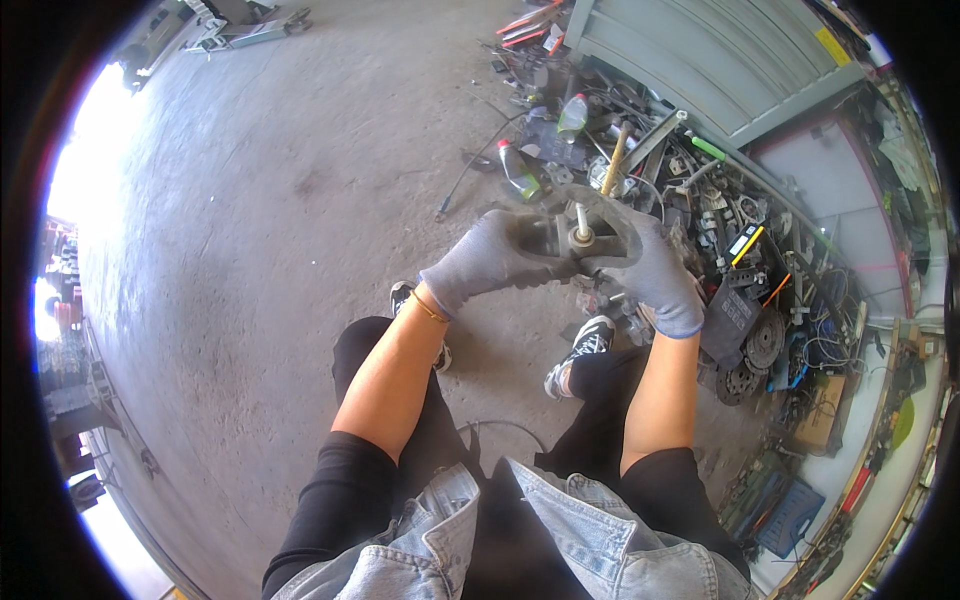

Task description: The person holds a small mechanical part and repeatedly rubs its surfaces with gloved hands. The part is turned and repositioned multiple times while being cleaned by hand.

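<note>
A dark part with a pale upright bolt is held above the concrete floor at the middle, its left side clamped by the gloved left hand and its right side by the gloved right hand. Scrap parts are heaped to the right, with two plastic bottles at the heap's left edge.

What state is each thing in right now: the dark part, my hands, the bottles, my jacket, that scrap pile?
Dark part with protruding bolt: held between both hands
Left hand: gloved, gripping the part
Right hand: gloved, gripping the part
Nearer bottle: capped, tilted
Farther bottle: capped, tilted
Denim jacket: open in front
Scrap pile: jumbled
</note>
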The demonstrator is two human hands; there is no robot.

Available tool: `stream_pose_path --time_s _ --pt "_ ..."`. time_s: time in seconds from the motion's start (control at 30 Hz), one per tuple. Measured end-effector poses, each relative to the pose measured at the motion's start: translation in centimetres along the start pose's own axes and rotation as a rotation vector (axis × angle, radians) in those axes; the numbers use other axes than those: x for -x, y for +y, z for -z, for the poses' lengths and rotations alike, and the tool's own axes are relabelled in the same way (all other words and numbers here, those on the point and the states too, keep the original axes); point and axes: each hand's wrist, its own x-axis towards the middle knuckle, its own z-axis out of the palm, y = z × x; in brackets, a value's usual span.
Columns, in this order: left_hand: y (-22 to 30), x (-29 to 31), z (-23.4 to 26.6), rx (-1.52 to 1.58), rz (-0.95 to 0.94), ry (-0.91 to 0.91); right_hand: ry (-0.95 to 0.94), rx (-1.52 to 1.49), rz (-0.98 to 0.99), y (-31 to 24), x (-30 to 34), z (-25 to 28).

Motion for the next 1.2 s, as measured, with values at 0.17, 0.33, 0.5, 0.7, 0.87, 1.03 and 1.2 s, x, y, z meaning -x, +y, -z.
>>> stream_pose_path --time_s 0.17,0.33,0.5,0.7,0.87,1.03,1.2 --pt "0.0 0.1 0.7 -0.054 0.006 0.016 0.093 0.130 -0.012 0.2 -0.1 0.0" --pt "-1.3 -0.4 1.4 -0.043 -0.108 0.024 0.097 0.206 -0.007 -0.1 0.0 0.3" --pt "-1.6 -0.4 1.1 0.044 -0.160 0.065 0.087 0.288 0.101 -0.1 -0.4 0.3" --pt "-0.6 -0.4 0.6 0.064 -0.157 0.185 0.087 0.287 0.072 0.3 -0.3 0.3" --pt "-0.6 -0.3 0.5 0.010 -0.151 0.191 0.096 0.117 -0.051 0.7 -0.3 0.2" --pt "-0.8 -0.3 0.9 0.039 -0.154 0.203 0.052 0.216 0.031 0.1 -0.3 0.2" --pt "-0.8 -0.3 1.2 0.061 -0.122 0.194 0.051 0.236 0.091 -0.4 -0.2 0.0"
